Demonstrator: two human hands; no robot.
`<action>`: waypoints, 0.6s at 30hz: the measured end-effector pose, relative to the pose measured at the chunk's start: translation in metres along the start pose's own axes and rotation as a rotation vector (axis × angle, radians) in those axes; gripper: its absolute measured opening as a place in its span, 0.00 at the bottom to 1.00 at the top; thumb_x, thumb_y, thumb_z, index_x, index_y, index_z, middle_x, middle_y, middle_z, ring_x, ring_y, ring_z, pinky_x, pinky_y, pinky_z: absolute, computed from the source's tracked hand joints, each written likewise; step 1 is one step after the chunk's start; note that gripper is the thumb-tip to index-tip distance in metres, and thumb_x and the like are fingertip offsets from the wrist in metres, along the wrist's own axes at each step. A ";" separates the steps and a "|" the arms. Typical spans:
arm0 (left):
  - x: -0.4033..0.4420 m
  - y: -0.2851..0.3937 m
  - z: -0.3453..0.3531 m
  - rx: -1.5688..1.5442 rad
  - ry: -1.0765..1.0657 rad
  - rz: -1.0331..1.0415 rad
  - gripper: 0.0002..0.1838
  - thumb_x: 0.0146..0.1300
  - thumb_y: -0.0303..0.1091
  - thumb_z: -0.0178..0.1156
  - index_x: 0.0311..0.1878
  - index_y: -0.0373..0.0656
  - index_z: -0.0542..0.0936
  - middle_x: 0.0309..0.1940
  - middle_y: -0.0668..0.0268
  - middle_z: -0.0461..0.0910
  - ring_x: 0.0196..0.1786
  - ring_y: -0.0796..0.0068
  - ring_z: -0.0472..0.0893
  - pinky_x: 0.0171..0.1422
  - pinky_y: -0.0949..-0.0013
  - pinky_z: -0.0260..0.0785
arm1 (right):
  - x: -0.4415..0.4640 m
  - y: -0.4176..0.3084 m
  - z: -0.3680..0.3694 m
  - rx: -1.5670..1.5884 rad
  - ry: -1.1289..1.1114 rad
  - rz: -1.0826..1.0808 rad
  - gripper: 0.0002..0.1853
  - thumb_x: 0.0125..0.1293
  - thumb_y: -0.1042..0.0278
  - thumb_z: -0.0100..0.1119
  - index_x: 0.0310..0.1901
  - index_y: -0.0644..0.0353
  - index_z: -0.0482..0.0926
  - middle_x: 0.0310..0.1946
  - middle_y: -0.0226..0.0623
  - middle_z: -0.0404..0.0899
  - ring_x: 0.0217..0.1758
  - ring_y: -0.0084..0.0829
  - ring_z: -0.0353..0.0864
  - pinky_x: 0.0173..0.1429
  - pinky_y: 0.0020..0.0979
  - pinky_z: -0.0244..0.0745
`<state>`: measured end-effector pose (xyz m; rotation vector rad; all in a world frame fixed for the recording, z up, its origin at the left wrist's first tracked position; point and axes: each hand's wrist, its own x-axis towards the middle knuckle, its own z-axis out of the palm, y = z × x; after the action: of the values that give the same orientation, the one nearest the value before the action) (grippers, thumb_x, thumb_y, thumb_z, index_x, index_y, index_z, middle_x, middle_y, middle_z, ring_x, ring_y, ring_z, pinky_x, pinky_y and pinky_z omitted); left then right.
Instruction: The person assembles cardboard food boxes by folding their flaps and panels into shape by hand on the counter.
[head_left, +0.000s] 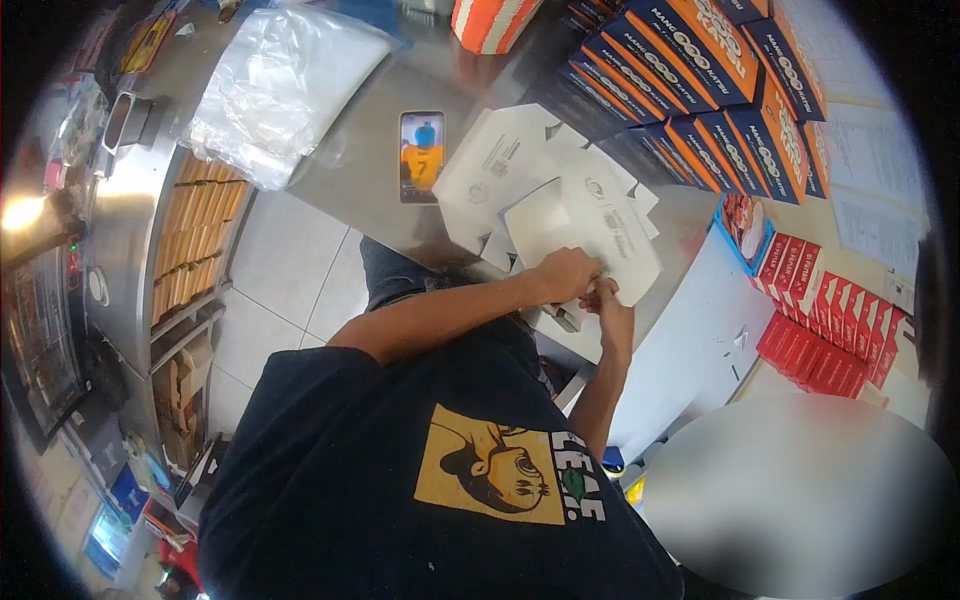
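My left hand is closed at the near edge of a white, printed flat cardboard box blank, whose flap is partly folded up. Right beside it, the bent fingers of my right hand grip the same near edge. My fingertips almost meet, and they hide that part of the card. Under and behind this piece lie more unfolded white box blanks, spread flat on the metal counter.
A phone with a lit screen lies left of the blanks. Clear plastic bags cover the counter's far left. Stacked dark-blue and orange boxes rise at the back right, with red boxes nearer. A striped orange-white container stands behind.
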<state>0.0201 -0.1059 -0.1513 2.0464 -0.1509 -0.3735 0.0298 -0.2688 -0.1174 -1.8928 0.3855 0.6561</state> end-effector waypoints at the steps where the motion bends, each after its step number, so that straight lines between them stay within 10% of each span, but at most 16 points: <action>1: 0.001 0.003 -0.002 0.021 -0.028 -0.037 0.10 0.68 0.37 0.58 0.40 0.41 0.81 0.33 0.48 0.85 0.40 0.45 0.86 0.46 0.45 0.76 | 0.000 0.002 0.002 -0.057 -0.057 -0.022 0.16 0.73 0.56 0.62 0.45 0.64 0.80 0.29 0.38 0.83 0.25 0.30 0.83 0.33 0.28 0.74; 5: -0.002 -0.004 -0.003 -0.013 -0.007 -0.008 0.12 0.68 0.39 0.59 0.40 0.39 0.82 0.33 0.48 0.85 0.40 0.45 0.86 0.45 0.46 0.77 | -0.005 0.009 0.010 -0.096 0.026 -0.004 0.20 0.71 0.52 0.65 0.48 0.66 0.81 0.31 0.39 0.84 0.26 0.28 0.82 0.33 0.29 0.74; 7: -0.008 0.009 -0.021 0.009 -0.016 -0.064 0.14 0.69 0.40 0.57 0.37 0.39 0.82 0.32 0.49 0.85 0.39 0.46 0.86 0.44 0.47 0.77 | -0.003 0.016 0.007 -0.373 0.165 -0.178 0.26 0.67 0.51 0.69 0.52 0.68 0.81 0.40 0.49 0.85 0.40 0.42 0.86 0.46 0.39 0.80; 11: -0.032 0.054 -0.078 0.209 0.074 -0.018 0.16 0.71 0.43 0.56 0.36 0.39 0.83 0.32 0.50 0.85 0.38 0.47 0.86 0.42 0.49 0.77 | -0.022 -0.057 -0.023 -0.517 0.336 -0.447 0.33 0.62 0.54 0.74 0.65 0.61 0.77 0.66 0.51 0.72 0.69 0.39 0.72 0.67 0.42 0.70; 13: -0.036 0.076 -0.106 0.084 0.253 0.063 0.17 0.72 0.42 0.56 0.34 0.39 0.83 0.32 0.51 0.85 0.37 0.47 0.85 0.40 0.49 0.76 | -0.021 -0.109 -0.025 -0.545 0.242 -0.756 0.32 0.62 0.58 0.73 0.65 0.61 0.77 0.60 0.48 0.78 0.60 0.39 0.78 0.64 0.42 0.73; 18: -0.014 0.079 -0.131 0.016 0.539 0.278 0.15 0.72 0.41 0.57 0.37 0.40 0.82 0.33 0.54 0.83 0.39 0.49 0.84 0.42 0.52 0.76 | 0.053 -0.138 -0.014 -0.779 -0.376 -0.609 0.20 0.65 0.65 0.66 0.56 0.65 0.80 0.45 0.53 0.85 0.48 0.47 0.85 0.57 0.43 0.76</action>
<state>0.0531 -0.0317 -0.0213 2.0342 -0.1033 0.3533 0.1505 -0.2249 -0.0428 -2.3616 -0.7731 0.7721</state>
